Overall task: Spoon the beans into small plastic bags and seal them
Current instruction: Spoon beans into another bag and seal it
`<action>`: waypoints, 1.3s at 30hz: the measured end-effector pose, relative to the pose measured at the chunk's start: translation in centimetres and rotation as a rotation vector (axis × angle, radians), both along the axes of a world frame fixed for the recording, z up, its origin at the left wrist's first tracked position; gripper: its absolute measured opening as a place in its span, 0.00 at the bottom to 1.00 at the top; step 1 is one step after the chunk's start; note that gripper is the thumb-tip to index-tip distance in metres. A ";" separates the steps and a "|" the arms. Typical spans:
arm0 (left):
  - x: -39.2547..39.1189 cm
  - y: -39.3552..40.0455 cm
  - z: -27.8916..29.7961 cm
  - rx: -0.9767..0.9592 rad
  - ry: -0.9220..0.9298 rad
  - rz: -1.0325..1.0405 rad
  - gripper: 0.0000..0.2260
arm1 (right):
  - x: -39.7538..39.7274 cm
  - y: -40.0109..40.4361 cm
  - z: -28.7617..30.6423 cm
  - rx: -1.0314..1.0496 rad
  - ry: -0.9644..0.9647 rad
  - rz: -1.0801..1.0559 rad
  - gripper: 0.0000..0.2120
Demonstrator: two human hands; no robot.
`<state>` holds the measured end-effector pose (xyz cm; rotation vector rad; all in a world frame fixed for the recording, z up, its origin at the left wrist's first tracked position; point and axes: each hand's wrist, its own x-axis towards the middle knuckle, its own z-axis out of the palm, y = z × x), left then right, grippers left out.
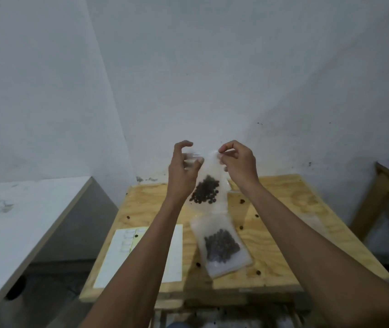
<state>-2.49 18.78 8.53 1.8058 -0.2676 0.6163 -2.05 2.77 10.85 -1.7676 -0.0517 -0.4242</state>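
Clear plastic makes up the small bag (pixel 208 183) held up in the air above the far side of the light wooden bench (pixel 281 235). Dark round beans (pixel 204 192) sit in a pile at the bottom of this small bag. The right hand (pixel 237 162) pinches the top right corner of the bag between thumb and finger. The left hand (pixel 182 166) is at the top left of the bag with its fingers curled, but that part is blurry, so I cannot tell if it has hold of the plastic.

A second clear plastic bag with dark beans (pixel 221 247) lies flat on the bench, nearer and just below the held one. A flat white sheet (pixel 117 263) lies on the left part of the bench, partly under the left arm. A few loose dark beans (pixel 242 200) are scattered on the wood, some near the bags and some near the edges. A pale side table (pixel 23 216) stands to the left of the bench.
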 end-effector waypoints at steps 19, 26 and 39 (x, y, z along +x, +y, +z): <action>-3.7 -0.9 1.6 -0.455 0.218 -0.090 0.06 | -3.1 0.7 0.0 0.262 0.085 0.128 0.06; -3.4 0.1 1.5 -0.380 0.254 -0.124 0.11 | -3.3 -0.4 -0.3 0.277 0.170 0.214 0.16; -3.1 0.2 -0.1 -0.438 0.368 -0.210 0.16 | -3.5 2.0 -1.3 0.256 0.165 -0.031 0.12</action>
